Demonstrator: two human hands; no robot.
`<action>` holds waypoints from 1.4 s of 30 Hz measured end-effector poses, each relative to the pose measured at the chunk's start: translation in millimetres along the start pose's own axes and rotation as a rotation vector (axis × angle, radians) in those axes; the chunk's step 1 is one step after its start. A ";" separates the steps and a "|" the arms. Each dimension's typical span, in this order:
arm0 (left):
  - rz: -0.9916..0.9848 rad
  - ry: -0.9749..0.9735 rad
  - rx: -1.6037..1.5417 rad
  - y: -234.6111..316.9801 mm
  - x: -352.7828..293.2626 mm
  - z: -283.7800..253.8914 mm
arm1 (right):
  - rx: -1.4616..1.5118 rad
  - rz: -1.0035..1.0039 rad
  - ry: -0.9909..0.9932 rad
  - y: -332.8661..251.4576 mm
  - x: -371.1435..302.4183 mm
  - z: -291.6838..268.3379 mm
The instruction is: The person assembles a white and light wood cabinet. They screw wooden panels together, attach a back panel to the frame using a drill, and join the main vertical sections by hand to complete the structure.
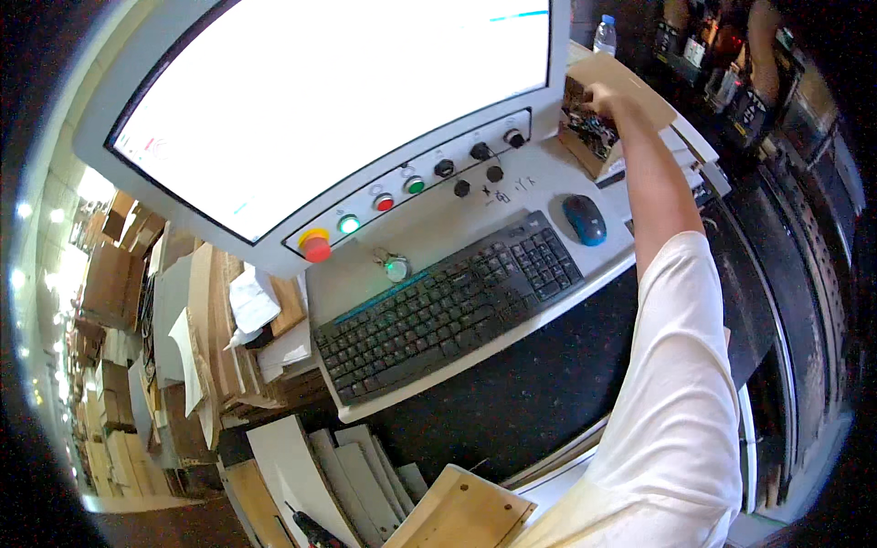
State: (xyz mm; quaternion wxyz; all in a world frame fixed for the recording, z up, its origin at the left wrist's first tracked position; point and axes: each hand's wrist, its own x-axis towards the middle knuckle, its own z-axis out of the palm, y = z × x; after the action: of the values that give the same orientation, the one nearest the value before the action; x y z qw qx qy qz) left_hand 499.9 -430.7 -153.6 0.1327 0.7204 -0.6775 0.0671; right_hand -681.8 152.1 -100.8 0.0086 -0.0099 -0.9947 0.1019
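Note:
My right arm, in a white sleeve, stretches up the right side to an open cardboard box [650,89] beside the monitor. My right hand [603,99] is over the box's opening, its fingers dipping toward small dark metal-looking pieces [594,135] inside. The fingertips blend with those pieces, so whether they grip one cannot be made out. My left hand is out of view. Nearest to the box on the desk lies a dark mouse [584,220] with a blue rim, next to a black keyboard [448,306].
A large lit monitor [347,100] stands over a panel with knobs and a red-and-yellow push button [315,247]. Keys with a round tag [396,268] lie by the keyboard. A water bottle [605,36] stands behind the box. Boards [301,470] and a drill-like tool [313,528] are below.

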 end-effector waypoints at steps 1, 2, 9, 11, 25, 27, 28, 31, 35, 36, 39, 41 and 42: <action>-0.002 0.001 0.009 -2.1 -0.1 -2.4 | 0.057 -0.014 -0.044 -5.6 -9.9 -3.0; 0.000 -0.005 0.011 -3.5 2.9 1.0 | 0.146 -0.012 0.008 -5.4 -7.2 -7.4; -0.023 -0.027 0.036 -14.4 5.9 4.3 | 0.156 0.057 0.207 -25.5 -7.0 -1.9; -0.028 -0.021 0.052 -17.0 4.9 1.2 | 0.112 0.100 0.193 -30.6 -12.2 8.3; -0.092 -0.078 0.170 -70.9 -20.5 -15.1 | 0.157 0.236 0.262 -35.8 9.8 21.1; -0.125 -0.083 0.214 -91.2 -32.8 -29.4 | 0.344 0.154 0.308 -48.1 -4.4 31.5; -0.131 -0.086 0.225 -98.2 -31.9 -30.0 | 0.297 0.151 0.313 -43.4 -10.7 27.5; -0.135 -0.102 0.249 -114.8 -19.5 -28.6 | 0.140 0.183 0.316 -29.5 -30.0 11.2; -0.120 -0.045 0.159 -132.9 -12.1 -11.2 | 0.268 0.107 0.447 -44.5 -56.5 6.6; -0.104 -0.030 0.136 -135.5 -3.6 -4.3 | 0.281 0.111 0.457 -35.2 -55.1 6.3; -0.210 -0.084 -0.014 -146.8 7.5 11.3 | 0.128 -0.034 0.417 -56.6 -90.7 -14.8; -0.196 -0.034 -0.310 -159.0 15.3 48.7 | 0.101 -0.177 0.355 -57.1 -115.0 -36.1; -0.190 -0.002 -0.455 -171.8 14.9 56.2 | 0.091 -0.211 0.370 -66.9 -131.1 -38.6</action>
State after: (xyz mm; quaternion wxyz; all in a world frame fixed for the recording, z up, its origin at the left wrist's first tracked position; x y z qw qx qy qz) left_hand 667.0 -452.8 -220.4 0.2967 0.7323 -0.6046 -0.1007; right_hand -551.2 91.6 -51.3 0.2021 0.0763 -0.9661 0.1417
